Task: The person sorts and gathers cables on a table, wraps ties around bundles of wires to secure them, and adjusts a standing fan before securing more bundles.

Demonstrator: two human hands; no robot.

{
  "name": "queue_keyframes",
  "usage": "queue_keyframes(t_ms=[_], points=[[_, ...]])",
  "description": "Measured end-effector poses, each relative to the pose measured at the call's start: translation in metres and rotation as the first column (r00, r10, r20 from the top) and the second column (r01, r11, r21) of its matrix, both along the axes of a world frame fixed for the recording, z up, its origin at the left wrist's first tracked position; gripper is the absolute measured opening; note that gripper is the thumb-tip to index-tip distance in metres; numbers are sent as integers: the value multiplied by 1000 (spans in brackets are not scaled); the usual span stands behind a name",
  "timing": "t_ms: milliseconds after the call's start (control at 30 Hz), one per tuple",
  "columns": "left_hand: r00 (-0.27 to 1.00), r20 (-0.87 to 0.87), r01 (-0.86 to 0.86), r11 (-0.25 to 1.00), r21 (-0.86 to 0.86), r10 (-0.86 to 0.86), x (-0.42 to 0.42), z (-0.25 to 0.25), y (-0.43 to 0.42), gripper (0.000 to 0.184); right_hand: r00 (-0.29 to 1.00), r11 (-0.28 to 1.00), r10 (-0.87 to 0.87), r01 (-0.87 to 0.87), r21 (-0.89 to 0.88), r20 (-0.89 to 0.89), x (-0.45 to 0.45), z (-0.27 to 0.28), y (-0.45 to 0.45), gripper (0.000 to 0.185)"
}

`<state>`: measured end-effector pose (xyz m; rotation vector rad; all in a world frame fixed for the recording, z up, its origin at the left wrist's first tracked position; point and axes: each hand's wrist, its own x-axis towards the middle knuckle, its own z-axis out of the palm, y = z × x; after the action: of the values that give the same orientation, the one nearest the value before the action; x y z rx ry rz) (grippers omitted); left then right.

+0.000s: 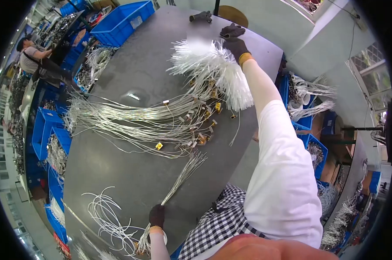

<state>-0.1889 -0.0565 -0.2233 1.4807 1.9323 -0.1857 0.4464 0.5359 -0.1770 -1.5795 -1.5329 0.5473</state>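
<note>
My left hand [157,216], in a dark glove, is closed round a thin bundle of wires [185,175] near the table's front edge. My right hand [236,47], also gloved, reaches to the far side, beside a dense bunch of white strips [232,78]; its fingers are partly hidden, and whether it grips anything is unclear. Between the hands, a long spread of pale wires [139,117] with small connectors and yellow-labelled pieces [218,106] lies across the grey table [105,169]. Loose white cable loops [102,214] are left of my left hand.
Dark gloves [200,17] [232,30] lie at the far edge. Blue bins [122,24] of wires line the left side, more bins [313,151] the right. A co-worker [35,58] is at another bench, upper left.
</note>
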Motion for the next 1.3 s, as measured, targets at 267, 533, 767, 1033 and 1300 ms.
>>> queue_keyframes(t_ms=[267, 533, 767, 1033, 1300], points=[[999, 21, 36, 999, -27, -35, -13, -18, -3, 31, 789, 745, 255, -529, 406, 558, 25, 72, -22, 21], [1000, -1, 26, 999, -32, -26, -4, -8, 2, 32, 830, 940, 332, -251, 231, -448, 27, 77, -36, 33], [1000, -6, 28, 999, -38, -29, -7, -11, 3, 34, 962, 982, -109, 143, -121, 250, 15, 57, -31, 45], [999, 17, -27, 992, -119, 29, 2, 4, 13, 36, 972, 976, 61, -10, -217, 228, -38, 27, 14, 65], [998, 62, -13, 998, -62, 17, -10, -10, 8, 34, 873, 955, 179, -44, -293, 454, -80, 68, 34, 49]])
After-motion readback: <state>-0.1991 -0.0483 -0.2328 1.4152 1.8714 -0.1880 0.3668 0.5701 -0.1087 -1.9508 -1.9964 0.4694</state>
